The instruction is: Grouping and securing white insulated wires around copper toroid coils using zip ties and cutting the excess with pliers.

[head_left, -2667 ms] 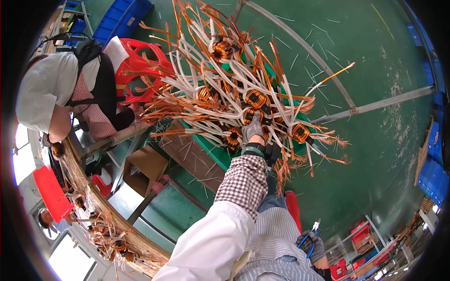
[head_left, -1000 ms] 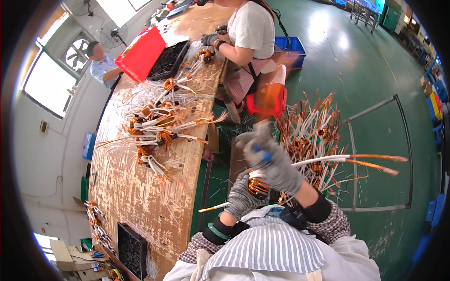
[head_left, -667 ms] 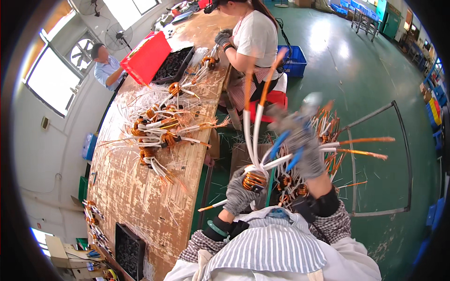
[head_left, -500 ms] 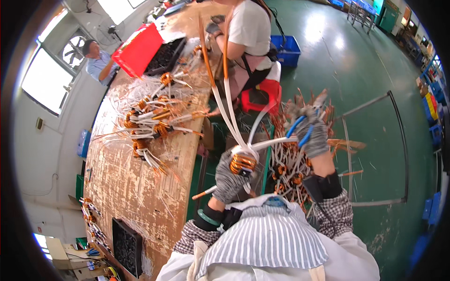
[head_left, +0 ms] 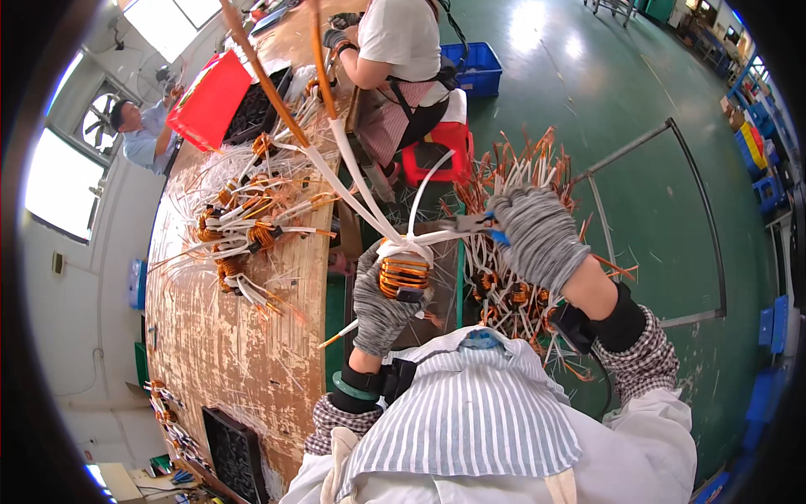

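My gloved left hand (head_left: 382,315) is closed around a copper-wound coil (head_left: 404,275) with a small black block at its lower side. Long white-sleeved leads (head_left: 361,191) with bare copper-coloured ends rise from the coil to the upper left. A shorter white lead stands up, and another runs to the right. In my gloved right hand (head_left: 539,239) is a pair of blue-handled pliers (head_left: 472,223). Its jaws point left, at the lead on the coil's right; whether they grip it I cannot tell. Most of the handles are hidden by the glove.
A worn wooden table (head_left: 252,361) on the left bears several coils (head_left: 264,235) and black trays (head_left: 233,454). More coils (head_left: 519,294) are heaped beneath my right hand. Across the table a person handles a red bin (head_left: 210,101); a co-worker (head_left: 403,50) sits ahead on a red stool (head_left: 441,151).
The pliers have turned so their jaws point left toward the coil's lead, and my right fingers have closed more over the handles. My left hand still holds the coil. The view has shifted.
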### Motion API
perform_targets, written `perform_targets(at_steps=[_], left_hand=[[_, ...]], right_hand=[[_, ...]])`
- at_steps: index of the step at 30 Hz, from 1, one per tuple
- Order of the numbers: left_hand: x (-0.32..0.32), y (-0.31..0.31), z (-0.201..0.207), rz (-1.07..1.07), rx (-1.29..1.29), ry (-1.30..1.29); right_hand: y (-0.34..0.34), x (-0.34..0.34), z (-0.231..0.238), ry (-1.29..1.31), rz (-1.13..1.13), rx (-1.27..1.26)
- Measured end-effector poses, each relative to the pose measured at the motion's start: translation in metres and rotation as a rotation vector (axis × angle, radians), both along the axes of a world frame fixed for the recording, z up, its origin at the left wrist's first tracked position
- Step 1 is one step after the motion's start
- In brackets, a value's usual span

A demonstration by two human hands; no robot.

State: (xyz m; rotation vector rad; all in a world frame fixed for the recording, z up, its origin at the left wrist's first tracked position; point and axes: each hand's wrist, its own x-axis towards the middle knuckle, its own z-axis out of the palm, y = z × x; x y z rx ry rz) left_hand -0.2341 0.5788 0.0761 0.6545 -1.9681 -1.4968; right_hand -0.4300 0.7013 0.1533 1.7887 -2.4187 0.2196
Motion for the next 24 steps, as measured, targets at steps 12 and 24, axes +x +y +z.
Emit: perform_targets(at_steps=[12,24], left_hand=[[-0.005,0.01,0.003,-0.011,0.226,0.185],[-0.002,0.001,-0.006,-0.122,0.649,0.306]], right_hand=[[-0.005,0.018,0.008,-0.04,0.011,0.203],[-0.008,0.012,0.014,-0.072,0.135,0.255]])
